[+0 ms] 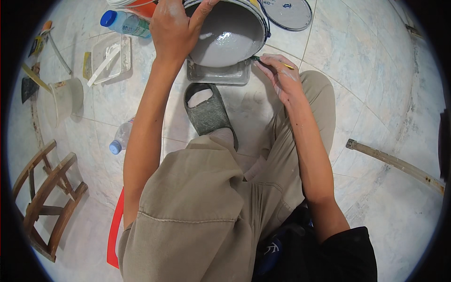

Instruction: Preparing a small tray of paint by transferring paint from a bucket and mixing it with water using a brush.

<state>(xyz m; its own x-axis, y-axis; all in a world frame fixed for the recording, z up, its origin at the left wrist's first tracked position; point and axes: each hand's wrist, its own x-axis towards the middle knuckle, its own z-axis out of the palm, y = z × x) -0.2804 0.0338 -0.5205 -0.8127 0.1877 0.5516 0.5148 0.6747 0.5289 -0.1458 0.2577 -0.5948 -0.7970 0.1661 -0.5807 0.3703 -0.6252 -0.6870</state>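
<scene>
A paint bucket (225,40) with grey paint inside is tilted over a shallow rectangular tray (218,75) on the floor, its mouth facing me. My left hand (176,30), smeared with paint, grips the bucket at its upper left rim, the thumb over the edge; its other fingers are partly out of view. At the bucket's lower right edge my right hand (282,77) is closed on a thin tool (287,66), yellow at one end and dark at the other. Its dark end is close to the bucket rim; the fingers cover its middle.
A grey paint lid (289,13) lies beyond the bucket. Leftward are a blue-capped bottle (127,23), a white tray (123,56) with a flat stick, and a white container (66,98). Another bottle (123,136), wooden frames (49,197) and a metal bar (394,162) lie around me.
</scene>
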